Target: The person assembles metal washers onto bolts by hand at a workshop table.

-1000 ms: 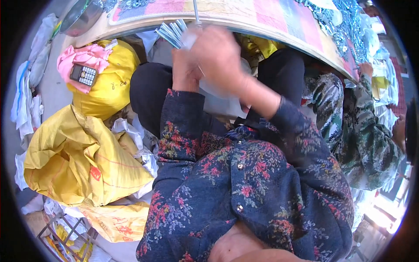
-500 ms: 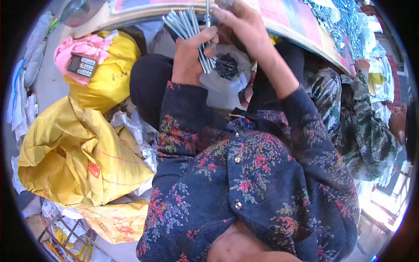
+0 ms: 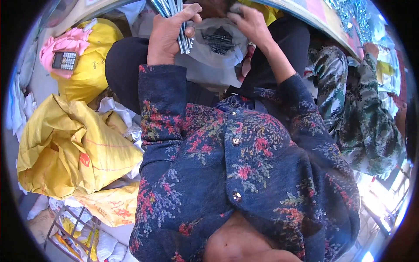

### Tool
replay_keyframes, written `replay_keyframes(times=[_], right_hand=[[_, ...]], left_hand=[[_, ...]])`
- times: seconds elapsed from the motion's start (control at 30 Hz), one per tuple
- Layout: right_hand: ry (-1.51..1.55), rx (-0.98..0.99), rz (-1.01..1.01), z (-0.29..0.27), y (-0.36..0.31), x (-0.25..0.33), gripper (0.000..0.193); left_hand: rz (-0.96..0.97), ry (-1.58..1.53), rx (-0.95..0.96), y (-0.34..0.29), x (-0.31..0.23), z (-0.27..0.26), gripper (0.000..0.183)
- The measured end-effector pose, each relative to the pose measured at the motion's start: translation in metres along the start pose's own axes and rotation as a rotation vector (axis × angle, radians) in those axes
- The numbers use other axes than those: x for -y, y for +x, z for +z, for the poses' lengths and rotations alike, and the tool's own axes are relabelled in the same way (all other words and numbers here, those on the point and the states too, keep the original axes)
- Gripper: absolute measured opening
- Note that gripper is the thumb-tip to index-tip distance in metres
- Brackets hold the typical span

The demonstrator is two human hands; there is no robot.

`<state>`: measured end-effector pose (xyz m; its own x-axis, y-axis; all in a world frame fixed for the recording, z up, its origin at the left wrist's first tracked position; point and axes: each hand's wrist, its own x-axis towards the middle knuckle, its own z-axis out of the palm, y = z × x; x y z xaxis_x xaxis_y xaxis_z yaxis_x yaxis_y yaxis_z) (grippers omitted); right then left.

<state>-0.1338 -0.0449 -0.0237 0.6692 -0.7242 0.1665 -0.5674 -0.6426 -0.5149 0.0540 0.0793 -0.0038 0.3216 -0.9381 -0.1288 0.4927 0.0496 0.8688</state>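
Observation:
My left hand (image 3: 168, 32) is closed round a bunch of long, thin, silvery metal rods (image 3: 180, 41). Their upper ends fan out and run past the top of the head view, while the lower ends stick out below my fingers. To the right, my right hand (image 3: 251, 24) hangs in the air with its fingers bent and a little apart, grey coverings on the tips. Nothing shows between those fingers. Below and between both hands, a whitish bag (image 3: 204, 65) stands open between my legs, with many dark metal pieces (image 3: 219, 41) inside.
A table edge (image 3: 325, 32) curves across the top, with shiny metal parts (image 3: 349, 17) at its right. At left are a yellow bundle (image 3: 89, 61) with pink cloth and a keypad phone (image 3: 64, 60), and a yellow sack (image 3: 83, 148). A person in camouflage (image 3: 366, 122) sits at right.
My hands have drawn apart. The upright metal piece that stood between them no longer shows. The view has shifted, so the rods sit higher and further left.

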Motion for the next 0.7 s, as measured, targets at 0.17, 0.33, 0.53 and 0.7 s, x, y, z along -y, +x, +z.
replay_keyframes(times=[0.17,0.33,0.53,0.7], right_hand=[[1.222,0.191,0.210,-0.028,0.015,0.057,0.025],[1.076,0.128,0.249,-0.052,0.009,0.013,0.022],[1.140,-0.187,0.346,-0.067,0.008,-0.033,0.016],[1.092,-0.388,0.348,-0.101,0.025,-0.058,0.015]], left_hand=[[-0.089,-0.007,0.138,0.008,0.010,0.027,0.016],[-0.106,0.228,0.226,0.023,0.018,0.076,0.020],[-0.256,0.219,0.291,0.042,0.030,0.121,0.020],[-0.510,-0.213,0.379,0.048,0.037,0.132,0.017]])
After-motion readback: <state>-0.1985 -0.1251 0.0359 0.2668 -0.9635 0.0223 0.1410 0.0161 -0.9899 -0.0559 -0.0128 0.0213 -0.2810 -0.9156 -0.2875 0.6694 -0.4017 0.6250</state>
